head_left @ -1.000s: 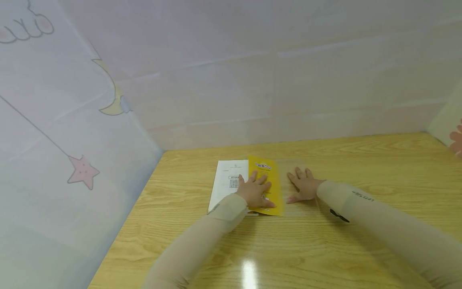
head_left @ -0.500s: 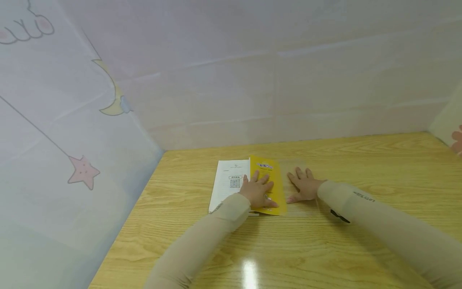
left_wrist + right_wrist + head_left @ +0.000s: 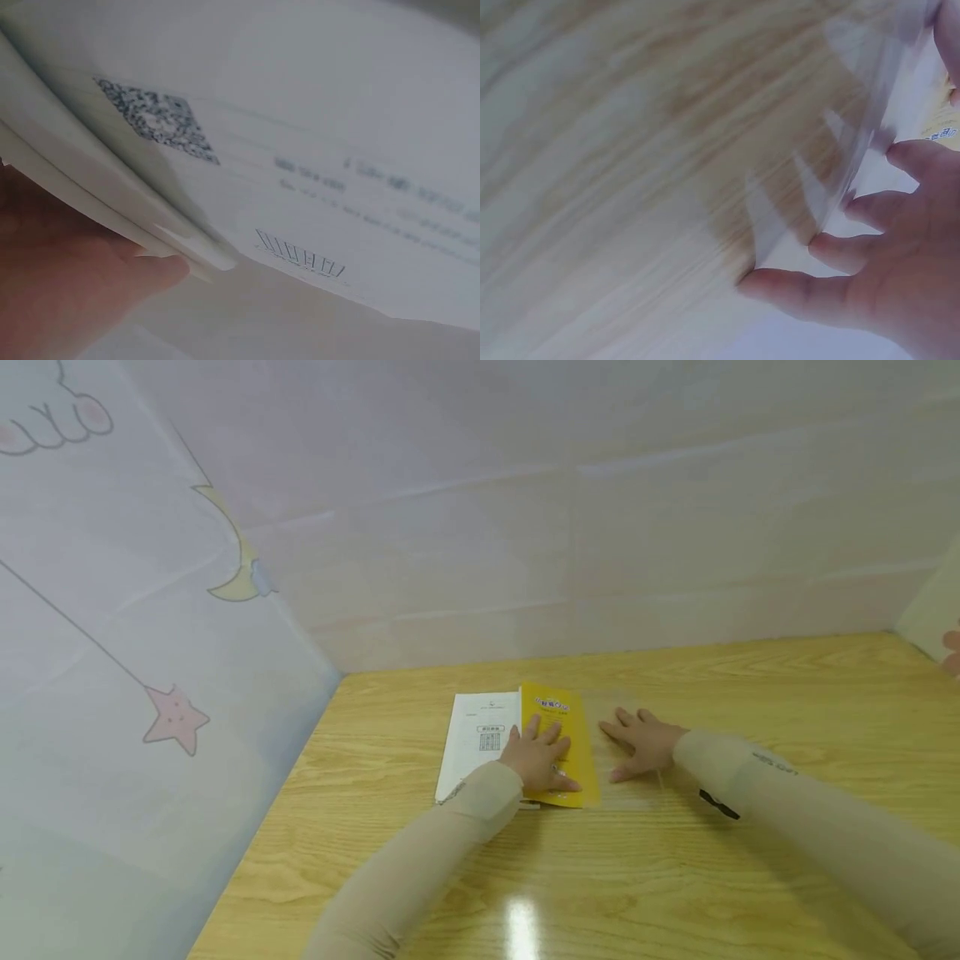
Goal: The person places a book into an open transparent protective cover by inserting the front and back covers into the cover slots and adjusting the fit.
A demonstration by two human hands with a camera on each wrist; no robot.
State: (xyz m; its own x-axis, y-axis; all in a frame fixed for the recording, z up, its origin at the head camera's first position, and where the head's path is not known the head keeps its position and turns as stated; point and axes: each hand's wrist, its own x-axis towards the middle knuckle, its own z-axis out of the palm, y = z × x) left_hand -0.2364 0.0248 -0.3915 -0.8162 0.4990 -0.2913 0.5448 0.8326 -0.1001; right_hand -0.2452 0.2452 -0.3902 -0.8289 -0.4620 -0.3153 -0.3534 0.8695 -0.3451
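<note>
A booklet lies opened on the table, with a white printed page [image 3: 468, 739] on the left and a yellow cover [image 3: 579, 747] on the right. My left hand [image 3: 538, 763] rests on the yellow cover with spread fingers. Beyond the cover's right edge stretches a clear plastic sheet [image 3: 632, 799], where my right hand [image 3: 647, 745] lies with its fingers apart. In the right wrist view, the fingertips [image 3: 832, 251] touch the transparent film [image 3: 855, 142]. The left wrist view shows the thumb [image 3: 161, 274] beside the booklet's page edges and a page [image 3: 300, 120] bearing a QR code and a barcode.
The booklet sits on a wood-grain table [image 3: 390, 743] that meets a pale wall covering [image 3: 450, 568] at the back and left. A black bow-like item [image 3: 718, 804] shows under the right sleeve [image 3: 757, 797].
My right hand has slid slightly to the right over the plastic sheet. The left hand and yellow cover have shifted a little rightward, showing slightly more of the white page.
</note>
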